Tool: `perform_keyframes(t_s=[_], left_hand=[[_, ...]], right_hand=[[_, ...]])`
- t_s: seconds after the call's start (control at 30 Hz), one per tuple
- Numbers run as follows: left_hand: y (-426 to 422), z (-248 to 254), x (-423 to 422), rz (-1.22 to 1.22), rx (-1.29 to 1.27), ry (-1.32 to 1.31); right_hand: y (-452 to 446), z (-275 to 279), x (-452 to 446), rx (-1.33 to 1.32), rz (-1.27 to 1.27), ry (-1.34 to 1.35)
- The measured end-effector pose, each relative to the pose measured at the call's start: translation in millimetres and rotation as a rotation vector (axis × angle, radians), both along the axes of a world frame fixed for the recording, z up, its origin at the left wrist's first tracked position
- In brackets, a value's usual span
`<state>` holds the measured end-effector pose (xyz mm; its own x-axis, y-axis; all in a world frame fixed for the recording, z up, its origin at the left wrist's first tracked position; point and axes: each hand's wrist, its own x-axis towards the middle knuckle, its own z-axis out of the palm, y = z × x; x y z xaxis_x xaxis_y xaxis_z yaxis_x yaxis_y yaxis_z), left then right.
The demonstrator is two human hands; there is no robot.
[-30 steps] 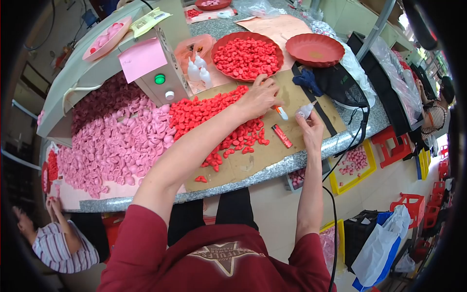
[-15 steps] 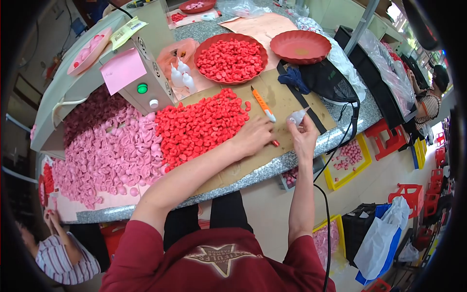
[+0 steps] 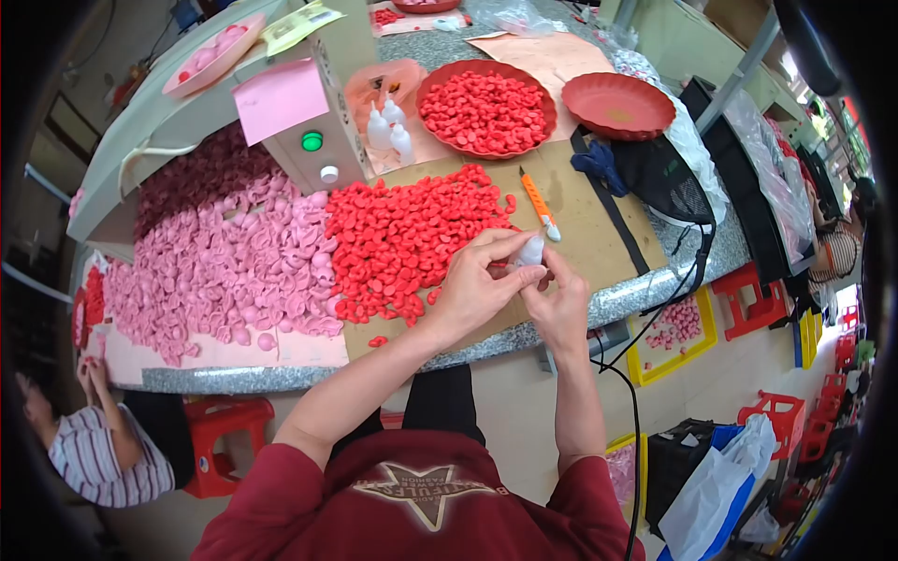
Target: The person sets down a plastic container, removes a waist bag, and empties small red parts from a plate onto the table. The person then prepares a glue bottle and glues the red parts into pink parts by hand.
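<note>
My right hand (image 3: 558,309) is closed around a small white squeeze bottle (image 3: 531,250), held over the front of the tan work board (image 3: 585,224). Against it, my left hand (image 3: 482,288) is closed in a pinch, with a bit of red showing between the fingers; most of that piece is hidden. Left of my hands spreads a pile of small red pieces (image 3: 407,238), with a heap of pink pieces (image 3: 224,271) beyond. An orange-handled knife (image 3: 536,201) lies on the board just above my fingers.
Behind the board stand a red dish of red pieces (image 3: 486,107), another red dish (image 3: 617,105) and several white squeeze bottles (image 3: 379,129). A grey machine (image 3: 313,154) with a green button is at left. A black cable (image 3: 638,411) hangs at right. Another person (image 3: 108,449) sits at left.
My hands have come together. The right hand brought the bottle left, and the left hand rose from the board to meet it. The view has shifted somewhat.
</note>
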<state>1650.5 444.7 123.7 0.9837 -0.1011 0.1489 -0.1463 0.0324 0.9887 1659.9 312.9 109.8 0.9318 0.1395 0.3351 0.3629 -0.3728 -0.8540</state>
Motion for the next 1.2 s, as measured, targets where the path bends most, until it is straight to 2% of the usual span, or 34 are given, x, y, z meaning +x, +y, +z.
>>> perform_keyframes(t_s=[0.07,0.17,0.2,0.27,0.3,0.33,0.37,0.4,0.43,0.47,0.57,0.63,0.7,0.83,0.9,0.97,1.03,1.07,1.17,1.2], left_hand=[[14.3,-6.8,-15.2,0.056,-0.018,0.022],[41.1,-13.2,-47.2,0.084,-0.133,0.096],[49.9,-12.6,-60.2,0.077,-0.185,0.166],[63.5,-17.0,-87.1,0.051,-0.25,0.262],[69.8,-20.5,-100.7,0.032,-0.26,0.287],[73.8,-23.0,-110.6,0.015,-0.272,0.309],[76.3,-24.2,-117.2,0.0,-0.28,0.349],[79.0,-24.4,-123.7,-0.011,-0.287,0.392],[81.3,-24.5,-127.8,-0.016,-0.292,0.436],[81.4,-26.6,-127.7,-0.021,-0.305,0.43],[78.5,-29.7,-123.8,-0.014,-0.355,0.42],[76.5,-24.7,-113.3,-0.039,-0.4,0.398],[72.9,-24.9,-108.3,-0.065,-0.357,0.377],[49.8,-27.7,-103.0,-0.162,-0.343,0.409],[36.2,-28.3,-102.9,-0.236,-0.328,0.413],[26.1,-30.0,-105.8,-0.307,-0.321,0.405],[24.3,-43.1,-113.2,-0.4,-0.345,0.434],[24.3,-47.9,-117.2,-0.441,-0.357,0.448],[20.0,-35.7,-128.9,-0.482,-0.636,0.463],[20.9,-31.3,-131.5,-0.486,-0.653,0.511]], right_hand=[[8.8,2.2,-11.4,-0.055,0.086,-0.008],[0.8,20.1,-15.8,-0.013,0.427,0.066],[-10.1,18.8,-6.7,-0.041,0.406,0.1],[-33.2,16.7,31.5,-0.137,0.134,0.155],[-37.9,23.1,57.5,-0.29,-0.072,0.033],[-51.4,5.7,98.2,-0.29,-0.158,-0.212],[-60.5,-5.7,137.1,-0.257,-0.261,-0.241],[-66.3,-11.3,171.3,-0.448,-0.436,-0.204],[-71.1,-30.4,203.3,-0.565,-0.637,-0.337],[-72.9,-36.8,223.8,-0.679,-0.674,-0.215],[-75.9,-33.3,236.7,-0.769,-0.559,0.094],[-82.8,-19.0,230.7,-0.664,-0.649,-0.058],[-82.6,10.3,176.8,-0.423,-0.548,-0.293],[-46.2,35.6,19.5,0.265,-0.163,0.097],[-32.6,21.3,-31.4,0.39,-0.053,0.342],[-21.6,15.4,-62.0,0.434,0.161,0.452],[-8.3,12.3,-78.7,0.541,0.28,0.435],[-9.2,6.2,-81.9,0.428,0.229,0.333],[-11.8,-3.3,-87.6,0.385,0.243,0.135],[-8.6,-3.8,-90.4,0.447,0.213,0.135]])
